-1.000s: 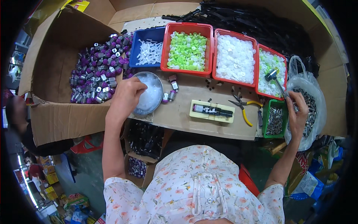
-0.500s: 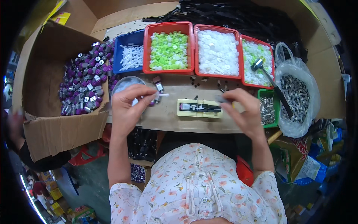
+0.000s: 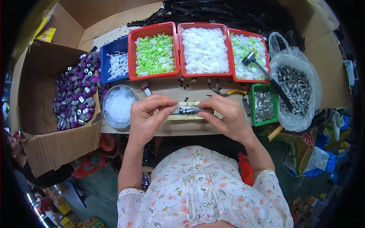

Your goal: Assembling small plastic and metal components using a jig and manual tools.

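My left hand (image 3: 154,114) pinches a small white plastic stem (image 3: 181,106) between thumb and forefinger. Opposite it, my right hand (image 3: 225,116) grips a slim grey piece (image 3: 195,108), its exact kind not clear. The two parts meet end to end, just above a cream-coloured block (image 3: 185,117) on the worktable. Fingers mostly cover the black part lying in the block's recess. A round bowl (image 3: 134,96) of translucent white pieces stands left of my left hand, and a loose purple-and-grey piece (image 3: 146,89) lies beyond that hand.
Along the back stand a blue bin (image 3: 102,65) of white stems and red bins (image 3: 130,49) of green and white discs. A hammer (image 3: 274,84) lies across the right side, near yellow-handled pliers (image 3: 234,92), a green tray (image 3: 255,122) and a plastic bag (image 3: 317,93). A cardboard box (image 3: 62,146) sits left.
My hands have come together over the cream block, bringing the white stem and grey piece into contact. The whole view has shifted, so the bins appear farther left.
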`<state>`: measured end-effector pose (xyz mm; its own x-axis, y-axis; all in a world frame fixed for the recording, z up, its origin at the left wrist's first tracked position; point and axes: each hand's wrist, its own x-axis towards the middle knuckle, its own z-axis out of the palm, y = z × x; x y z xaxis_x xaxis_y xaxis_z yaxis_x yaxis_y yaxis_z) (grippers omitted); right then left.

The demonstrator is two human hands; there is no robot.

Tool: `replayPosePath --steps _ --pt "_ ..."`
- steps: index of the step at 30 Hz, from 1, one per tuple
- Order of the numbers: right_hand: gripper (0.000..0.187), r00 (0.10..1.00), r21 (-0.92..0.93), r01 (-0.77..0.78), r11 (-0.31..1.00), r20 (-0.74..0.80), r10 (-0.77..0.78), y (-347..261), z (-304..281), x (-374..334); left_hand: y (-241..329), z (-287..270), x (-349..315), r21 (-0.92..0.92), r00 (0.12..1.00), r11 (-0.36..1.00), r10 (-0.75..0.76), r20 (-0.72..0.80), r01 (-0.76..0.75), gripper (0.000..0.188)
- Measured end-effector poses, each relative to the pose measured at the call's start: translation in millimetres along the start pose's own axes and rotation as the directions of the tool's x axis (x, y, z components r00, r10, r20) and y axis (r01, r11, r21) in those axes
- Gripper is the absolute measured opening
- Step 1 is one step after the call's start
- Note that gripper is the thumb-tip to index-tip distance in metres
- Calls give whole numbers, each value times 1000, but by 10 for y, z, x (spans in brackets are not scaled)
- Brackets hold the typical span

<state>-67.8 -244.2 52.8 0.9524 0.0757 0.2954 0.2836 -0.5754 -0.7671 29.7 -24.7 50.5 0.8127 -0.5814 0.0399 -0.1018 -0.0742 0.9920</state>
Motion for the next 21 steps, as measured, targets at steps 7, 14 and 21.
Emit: replayPosePath --steps 7,14,21 --pt "19 1000 11 -16 1000 22 16 -39 37 32 -54 -23 -30 -49 1000 998 -31 -3 31 14" --pt "17 989 -175 144 974 -6 -147 -59 114 70 -66 -19 -78 -161 988 978 -142 -53 132 14" --pt "16 997 65 -71 995 49 67 -1 63 40 -62 71 -59 -101 994 991 -94 -47 89 17"
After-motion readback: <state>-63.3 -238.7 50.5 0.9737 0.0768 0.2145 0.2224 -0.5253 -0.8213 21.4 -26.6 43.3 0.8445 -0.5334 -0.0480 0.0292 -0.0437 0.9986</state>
